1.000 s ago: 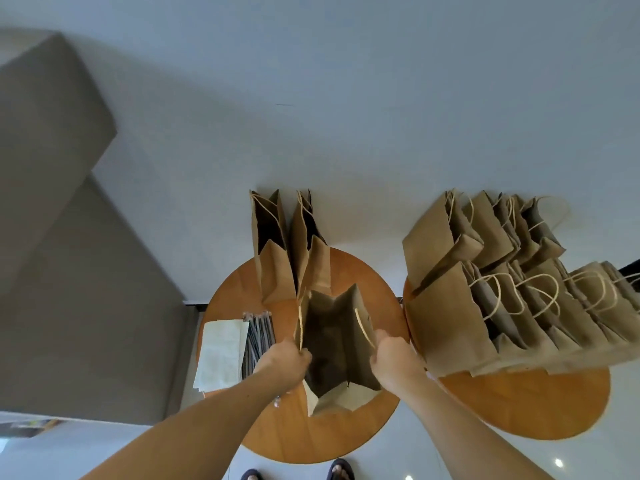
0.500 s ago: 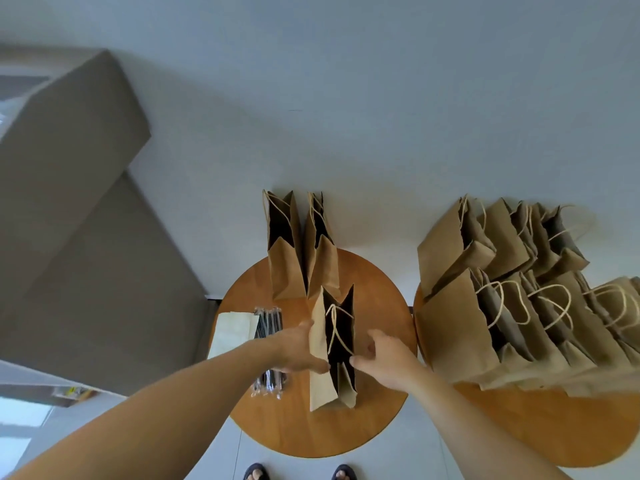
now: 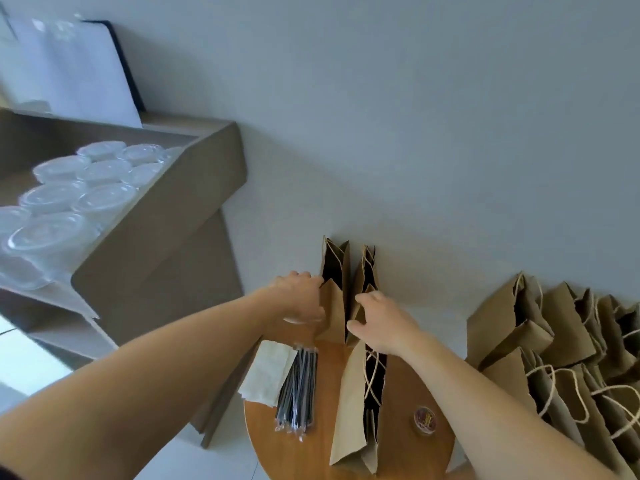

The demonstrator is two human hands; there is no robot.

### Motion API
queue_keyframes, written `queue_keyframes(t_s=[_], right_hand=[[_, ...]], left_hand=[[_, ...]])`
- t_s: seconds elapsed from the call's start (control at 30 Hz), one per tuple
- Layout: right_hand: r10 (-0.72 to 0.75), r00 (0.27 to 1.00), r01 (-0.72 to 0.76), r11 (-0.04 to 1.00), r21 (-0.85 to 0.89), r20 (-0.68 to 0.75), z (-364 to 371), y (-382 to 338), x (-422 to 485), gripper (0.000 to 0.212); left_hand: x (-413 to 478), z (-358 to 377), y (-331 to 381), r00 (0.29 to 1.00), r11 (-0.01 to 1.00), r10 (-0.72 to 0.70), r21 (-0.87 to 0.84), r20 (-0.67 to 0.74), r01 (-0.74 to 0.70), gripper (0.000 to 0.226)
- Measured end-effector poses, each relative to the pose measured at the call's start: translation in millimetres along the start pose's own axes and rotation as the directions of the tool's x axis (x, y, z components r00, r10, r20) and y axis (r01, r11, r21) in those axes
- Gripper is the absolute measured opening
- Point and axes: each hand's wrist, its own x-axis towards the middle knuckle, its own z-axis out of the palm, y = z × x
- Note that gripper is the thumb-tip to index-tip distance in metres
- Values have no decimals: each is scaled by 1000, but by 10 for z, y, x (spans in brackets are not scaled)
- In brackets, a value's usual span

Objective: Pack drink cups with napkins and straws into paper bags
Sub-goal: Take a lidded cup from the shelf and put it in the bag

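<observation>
Both hands have left the near bag (image 3: 351,403), which stands alone at the centre of the round table (image 3: 304,459), and gone up to the two bags at its 12 o'clock edge. From my remote station I see the left hand (image 3: 298,299) gripping the side of the left-hand bag (image 3: 332,313) and the right hand (image 3: 381,323) with fingers curled over the edge of the right-hand bag (image 3: 367,271). Napkins (image 3: 270,368) and wrapped straws (image 3: 298,386) lie touching at 9 o'clock and a small round object (image 3: 424,419) at 4 o'clock, while clear cups (image 3: 69,192) line a shelf (image 3: 156,216) at the view's 10 o'clock.
</observation>
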Motion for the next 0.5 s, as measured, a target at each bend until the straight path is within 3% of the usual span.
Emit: queue_keyframes(t_s=[0.23,0.4,0.5], right_hand=[[-231,973,228,971,-78,-28,-541,-921,418,64],[-367,927,357,927,-115,-82,-910,-1812,586,61],[-454,883,444,890,-99,-122,-988,-2387,655,60]], left_hand=[[-520,-908,-714,976,982,-187,-27,-113,185,71],[-950,-1444,-1452,909,953,-303,-76,-286,294,55],[-1246,-1635,-2000,862,929,-369,-108,-348,354,59]])
